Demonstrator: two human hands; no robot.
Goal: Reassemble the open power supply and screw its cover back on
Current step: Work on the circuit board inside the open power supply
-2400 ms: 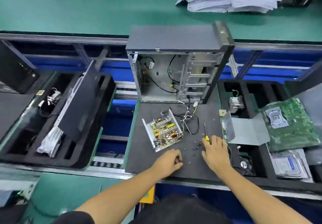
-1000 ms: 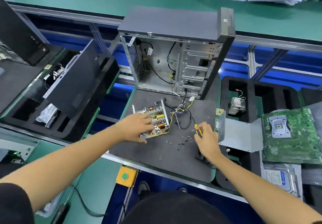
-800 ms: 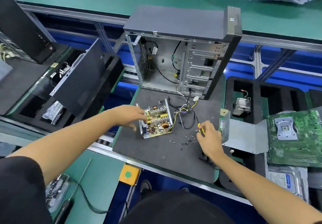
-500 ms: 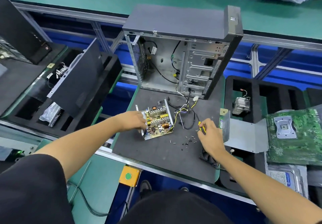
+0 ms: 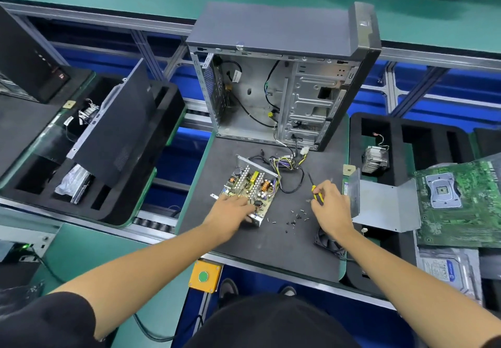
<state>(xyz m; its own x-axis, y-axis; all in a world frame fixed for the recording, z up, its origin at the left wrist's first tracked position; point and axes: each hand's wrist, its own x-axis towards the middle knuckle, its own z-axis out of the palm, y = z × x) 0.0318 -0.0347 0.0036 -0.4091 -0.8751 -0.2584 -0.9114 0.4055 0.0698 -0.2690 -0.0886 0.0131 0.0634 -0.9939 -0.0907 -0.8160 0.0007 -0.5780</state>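
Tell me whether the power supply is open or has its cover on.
Open. The power supply shows its bare circuit board and components from above; the left hand rests on it.

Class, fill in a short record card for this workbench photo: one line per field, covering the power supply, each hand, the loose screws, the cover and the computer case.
power supply: open, circuit board exposed, lying on the dark mat
left hand: resting on the power supply's near edge
right hand: holding a yellow-handled screwdriver
screws: scattered loose on the mat between the hands
cover: grey metal, off the power supply, right of the right hand
computer case: upright, side open, behind the power supply
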